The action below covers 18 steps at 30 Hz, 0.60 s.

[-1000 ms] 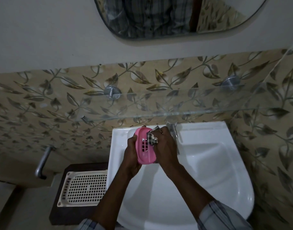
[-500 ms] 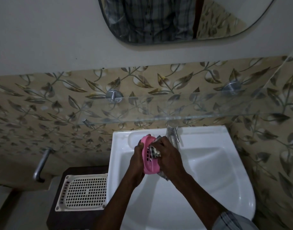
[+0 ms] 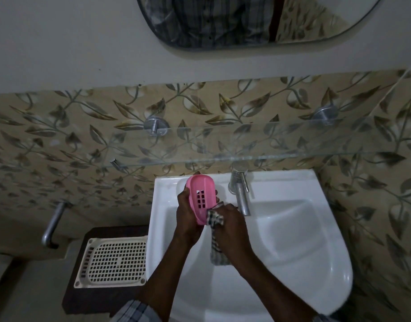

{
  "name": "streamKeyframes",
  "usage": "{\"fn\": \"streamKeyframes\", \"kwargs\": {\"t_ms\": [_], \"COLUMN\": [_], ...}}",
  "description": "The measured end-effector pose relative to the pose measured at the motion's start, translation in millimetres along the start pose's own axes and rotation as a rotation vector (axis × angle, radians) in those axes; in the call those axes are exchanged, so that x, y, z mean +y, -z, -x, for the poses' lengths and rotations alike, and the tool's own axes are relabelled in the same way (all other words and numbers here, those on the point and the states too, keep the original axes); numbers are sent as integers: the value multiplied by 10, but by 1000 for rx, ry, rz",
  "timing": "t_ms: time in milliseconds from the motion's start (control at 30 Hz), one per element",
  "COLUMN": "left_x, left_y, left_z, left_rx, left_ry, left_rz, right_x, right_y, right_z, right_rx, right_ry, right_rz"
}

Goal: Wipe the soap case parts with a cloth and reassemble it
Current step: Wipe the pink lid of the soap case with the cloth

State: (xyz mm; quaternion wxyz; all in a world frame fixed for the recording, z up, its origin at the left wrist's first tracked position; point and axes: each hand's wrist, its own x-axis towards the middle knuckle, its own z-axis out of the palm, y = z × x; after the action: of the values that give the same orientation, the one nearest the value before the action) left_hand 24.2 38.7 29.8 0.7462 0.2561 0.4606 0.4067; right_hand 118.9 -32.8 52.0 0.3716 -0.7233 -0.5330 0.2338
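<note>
Cloth (image 3: pixel 214 218) slid down to pink soap tray's (image 3: pixel 201 197) near end. Left hand (image 3: pixel 188 219) fingers clamp its long edges, right hand (image 3: pixel 230 225) bunches cloth. Light, stiff, probably slick plastic; keep the edge grip

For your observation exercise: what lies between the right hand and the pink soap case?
In the head view, the checked cloth lies between the right hand and the soap case.

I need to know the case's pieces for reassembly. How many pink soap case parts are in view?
1. A single pink soap case part is held in the left hand above the sink. Other parts may be hidden or out of frame.
</note>
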Motion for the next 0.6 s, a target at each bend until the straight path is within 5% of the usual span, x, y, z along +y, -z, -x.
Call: {"fn": "streamKeyframes", "kwargs": {"t_ms": [67, 200, 467, 533, 600], "left_x": [-82, -107, -18, -51, -108], "left_y": [-9, 37, 38, 8, -39], "left_z": [19, 5, -26, -13, 12], "left_rx": [-4, -50, -60, -43, -3], "left_ry": [26, 54, 46, 37, 31], "left_rz": [36, 96, 60, -13, -94], "right_x": [-96, -38, 73, 141, 19], "right_y": [-14, 86, 201, 171, 83], "right_z": [57, 73, 29, 51, 64], "right_rx": [94, -60, -122, -67, -38], "right_ry": [-67, 31, 376, 275, 45], "right_rz": [-155, -209, 103, 178, -48]}}
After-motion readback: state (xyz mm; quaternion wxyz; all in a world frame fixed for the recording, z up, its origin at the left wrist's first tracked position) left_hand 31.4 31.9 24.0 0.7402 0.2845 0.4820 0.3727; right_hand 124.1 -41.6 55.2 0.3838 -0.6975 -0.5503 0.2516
